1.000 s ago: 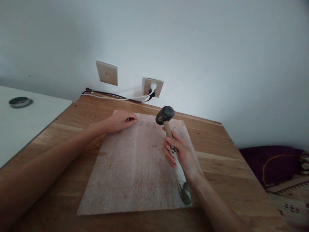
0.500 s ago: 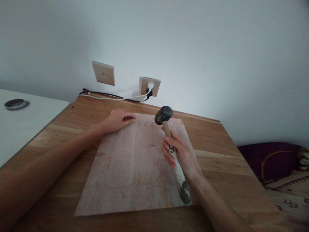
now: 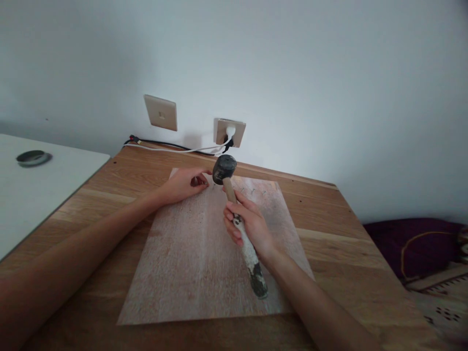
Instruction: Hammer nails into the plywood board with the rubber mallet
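My right hand (image 3: 248, 222) is wrapped round the handle of a rubber mallet (image 3: 224, 168) with a black head and a paint-worn wooden handle. The mallet is held tilted above a pale, whitish-pink wooden board (image 3: 204, 273), its head close to my left fingertips. My left hand (image 3: 188, 184) rests at the board's far left edge, its fingers curled together. Whatever they pinch is too small to make out. Several small nails (image 3: 253, 191) show along the board's far edge, to the right of the mallet head. The mallet and my right hand hide part of that row.
The board lies on a wooden tabletop (image 3: 329, 234) against a white wall. White and black cables (image 3: 171, 148) run along the back to a wall socket (image 3: 234, 131). At left, a white surface (image 3: 66, 180) has a round grommet (image 3: 33, 158). Purple fabric (image 3: 431, 243) lies at right.
My right hand has moved the mallet leftward, bringing its head near my left fingers. My left hand stays at the far edge, its fingers slightly shifted. The view has shifted a little.
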Motion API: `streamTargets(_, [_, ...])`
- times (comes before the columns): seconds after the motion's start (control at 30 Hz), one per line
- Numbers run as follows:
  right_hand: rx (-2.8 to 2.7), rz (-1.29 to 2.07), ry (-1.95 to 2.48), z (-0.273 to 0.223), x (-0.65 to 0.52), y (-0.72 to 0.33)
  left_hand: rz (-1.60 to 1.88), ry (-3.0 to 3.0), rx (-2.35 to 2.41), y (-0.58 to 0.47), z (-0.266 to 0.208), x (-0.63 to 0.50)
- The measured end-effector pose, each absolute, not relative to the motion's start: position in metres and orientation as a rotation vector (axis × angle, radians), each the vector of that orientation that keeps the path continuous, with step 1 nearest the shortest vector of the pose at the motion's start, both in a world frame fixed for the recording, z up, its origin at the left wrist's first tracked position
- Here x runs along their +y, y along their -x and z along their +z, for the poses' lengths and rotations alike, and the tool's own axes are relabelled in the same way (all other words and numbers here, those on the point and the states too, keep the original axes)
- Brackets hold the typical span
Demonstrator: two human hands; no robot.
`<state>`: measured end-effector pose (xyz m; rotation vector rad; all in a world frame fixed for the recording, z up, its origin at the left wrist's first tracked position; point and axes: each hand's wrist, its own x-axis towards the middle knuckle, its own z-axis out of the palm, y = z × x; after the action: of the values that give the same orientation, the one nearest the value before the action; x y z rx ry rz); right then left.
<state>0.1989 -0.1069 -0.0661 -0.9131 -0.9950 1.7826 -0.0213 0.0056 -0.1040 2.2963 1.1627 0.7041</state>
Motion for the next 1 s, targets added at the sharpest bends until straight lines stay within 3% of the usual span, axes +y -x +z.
streamTargets(0.77, [-1.022,1.867,0.952,-0.078,-0.109,-0.180,0.733,-2.294,1.233,0.023,-0.107,0.007])
streamTargets(1.0, [-0.935,1.730,0.907,-0.058,-0.108,-0.217,0.827,-2.698,1.153,0.009,-0.090,-0.018])
